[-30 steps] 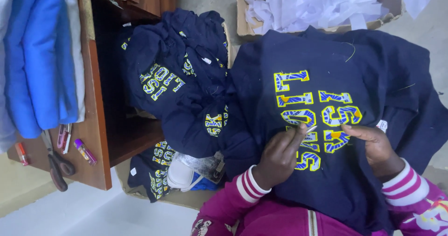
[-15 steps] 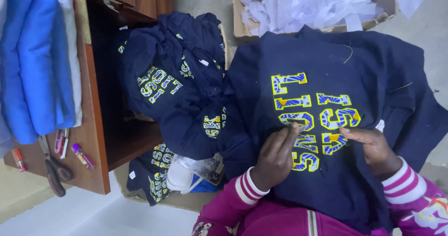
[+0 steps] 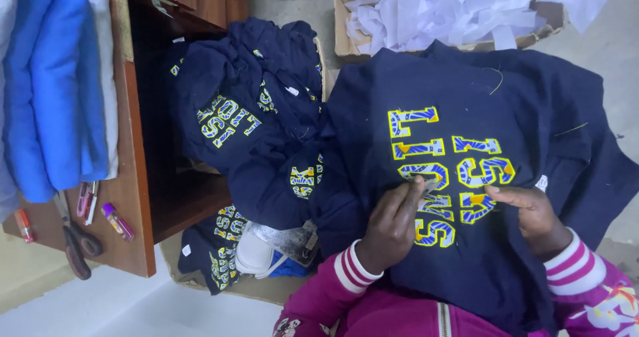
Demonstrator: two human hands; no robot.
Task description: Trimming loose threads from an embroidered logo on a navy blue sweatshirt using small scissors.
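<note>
I see a navy sweatshirt (image 3: 466, 97) spread across my lap, chest side up, carrying yellow-edged block letters filled with blue and orange patterned cloth. My left hand (image 3: 393, 224) rests on the lettering, fingers (image 3: 414, 189) pinching a small pale scrap at a letter edge. My right hand (image 3: 529, 210) lies flat on the fabric beside the letters, fingers narrow, gripping nothing. A heap of matching sweatshirts (image 3: 246, 117) lies beside the wooden counter (image 3: 130, 197).

Both hands (image 3: 393, 224) (image 3: 532, 214) low, close together, fingers curled, pinching.
</note>
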